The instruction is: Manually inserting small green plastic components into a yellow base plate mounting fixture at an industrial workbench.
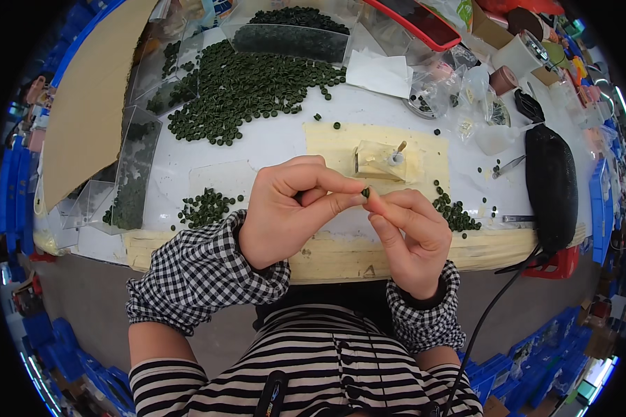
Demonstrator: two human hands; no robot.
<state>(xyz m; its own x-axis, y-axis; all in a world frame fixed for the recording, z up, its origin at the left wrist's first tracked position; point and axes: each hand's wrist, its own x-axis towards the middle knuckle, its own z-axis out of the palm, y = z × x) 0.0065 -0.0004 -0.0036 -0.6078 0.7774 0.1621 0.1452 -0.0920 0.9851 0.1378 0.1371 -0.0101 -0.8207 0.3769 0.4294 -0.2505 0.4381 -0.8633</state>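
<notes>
My left hand (289,205) pinches a small dark green round piece (366,192) between thumb and forefinger, above the table's front edge. My right hand (415,236) meets it there, fingers curled and the tip of the forefinger against the same piece. Just beyond my hands stands a small block fixture (377,161) wrapped in yellowish tape, with a short peg (400,147) and a whitish nub on top. Similar green pieces lie in a small pile (207,207) left of my left hand and in another pile (458,214) right of my right hand.
A large heap of green pieces (236,87) spreads at the back, before a clear tray (289,45). Cardboard (94,97) and clear boxes (129,174) stand left. Farther right are a white tissue (378,73), a red-edged phone (421,22), tweezers (509,167) and a black corded object (551,184).
</notes>
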